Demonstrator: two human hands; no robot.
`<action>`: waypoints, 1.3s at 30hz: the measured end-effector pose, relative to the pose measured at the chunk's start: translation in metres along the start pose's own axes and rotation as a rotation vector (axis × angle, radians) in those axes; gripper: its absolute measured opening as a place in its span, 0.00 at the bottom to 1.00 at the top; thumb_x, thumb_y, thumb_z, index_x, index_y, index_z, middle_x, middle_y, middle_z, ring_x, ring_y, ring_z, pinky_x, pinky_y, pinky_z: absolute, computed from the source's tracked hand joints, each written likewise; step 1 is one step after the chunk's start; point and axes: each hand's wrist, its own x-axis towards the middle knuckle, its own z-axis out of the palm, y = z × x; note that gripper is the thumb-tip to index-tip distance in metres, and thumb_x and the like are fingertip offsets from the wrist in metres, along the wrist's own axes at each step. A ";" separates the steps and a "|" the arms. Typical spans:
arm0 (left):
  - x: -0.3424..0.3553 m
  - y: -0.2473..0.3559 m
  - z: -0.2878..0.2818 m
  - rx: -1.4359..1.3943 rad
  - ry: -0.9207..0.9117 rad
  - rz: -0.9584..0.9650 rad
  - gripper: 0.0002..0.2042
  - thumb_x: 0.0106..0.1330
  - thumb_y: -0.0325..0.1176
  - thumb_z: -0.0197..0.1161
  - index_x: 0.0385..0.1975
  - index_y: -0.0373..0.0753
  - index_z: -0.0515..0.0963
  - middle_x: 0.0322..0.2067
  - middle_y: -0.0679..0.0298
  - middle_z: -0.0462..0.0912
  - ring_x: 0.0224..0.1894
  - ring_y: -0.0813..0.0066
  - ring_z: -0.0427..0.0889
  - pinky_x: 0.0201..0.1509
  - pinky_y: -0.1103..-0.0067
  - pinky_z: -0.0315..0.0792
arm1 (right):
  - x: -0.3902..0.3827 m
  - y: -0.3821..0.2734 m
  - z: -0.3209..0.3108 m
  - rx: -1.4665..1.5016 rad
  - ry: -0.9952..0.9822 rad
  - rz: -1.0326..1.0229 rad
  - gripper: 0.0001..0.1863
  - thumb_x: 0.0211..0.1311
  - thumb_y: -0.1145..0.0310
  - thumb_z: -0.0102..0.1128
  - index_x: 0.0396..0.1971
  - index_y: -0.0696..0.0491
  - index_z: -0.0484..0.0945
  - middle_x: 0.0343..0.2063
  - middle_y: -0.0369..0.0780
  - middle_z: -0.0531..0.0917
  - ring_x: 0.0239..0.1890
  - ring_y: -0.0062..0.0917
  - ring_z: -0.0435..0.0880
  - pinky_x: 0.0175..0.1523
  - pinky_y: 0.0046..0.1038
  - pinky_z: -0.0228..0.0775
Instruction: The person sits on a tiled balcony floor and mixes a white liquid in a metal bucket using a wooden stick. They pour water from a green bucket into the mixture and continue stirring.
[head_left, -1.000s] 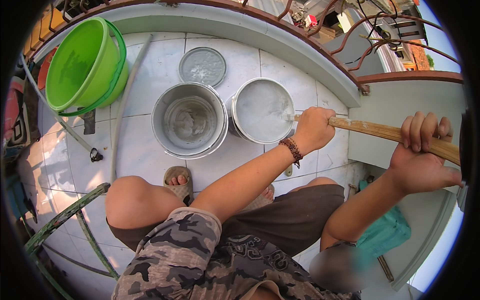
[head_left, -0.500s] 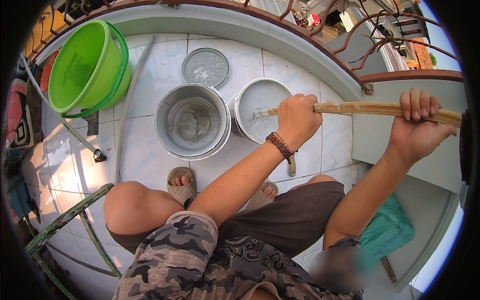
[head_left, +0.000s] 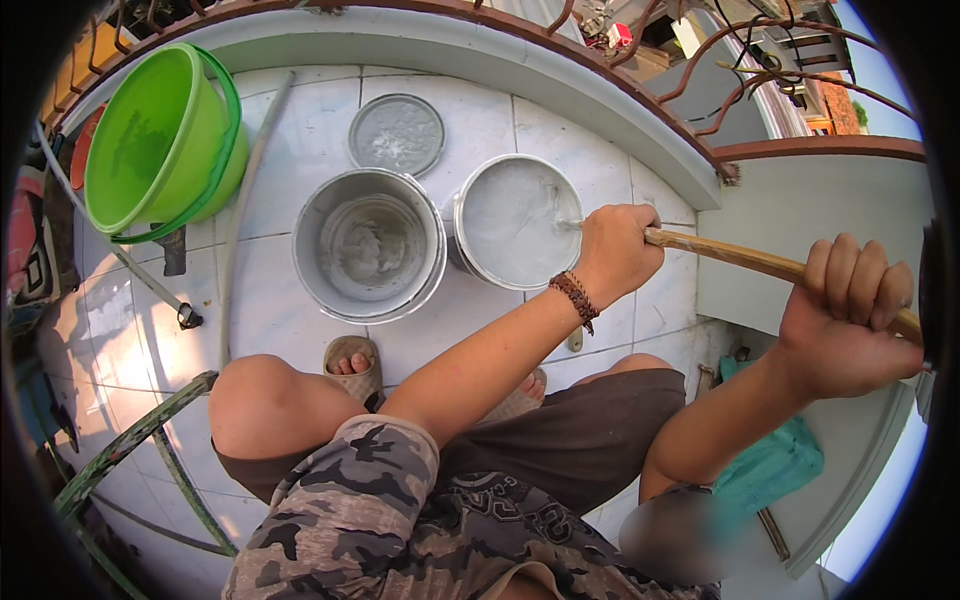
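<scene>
My left hand (head_left: 620, 252), with a braided bracelet on its wrist, wraps around a wooden stick (head_left: 725, 250) close to its lower end. Farther up the stick, at the right, my right hand (head_left: 845, 320) is closed around it too. The stick's tip meets the right rim of a bucket of grey paint-like liquid (head_left: 515, 215), whose surface shows swirls. Left of it stands a second grey bucket (head_left: 318, 235), its inside coated with grey residue around the bottom. A round, grey-smeared lid (head_left: 397, 135) lies on the tiles behind the buckets.
A bright green bucket (head_left: 215, 150) lies tipped at the far left, beside a long grey pipe (head_left: 250, 200). A curved low wall (head_left: 440, 42) with a rusty railing closes the far side. A green metal frame (head_left: 140, 435) is at near left, a teal bag (head_left: 775, 465) at near right.
Both hands have moved slightly right, the right one lower and closer. The stick's tip has gone from the middle of the liquid to the bucket's right rim.
</scene>
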 end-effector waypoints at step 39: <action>-0.011 0.013 -0.007 0.154 -0.285 -0.138 0.06 0.44 0.24 0.53 0.18 0.33 0.78 0.17 0.45 0.75 0.25 0.43 0.76 0.34 0.59 0.71 | 0.027 0.010 -0.006 -0.508 0.792 -0.055 0.32 0.67 0.35 0.24 0.16 0.48 0.52 0.12 0.33 0.53 0.13 0.16 0.45 0.16 0.19 0.38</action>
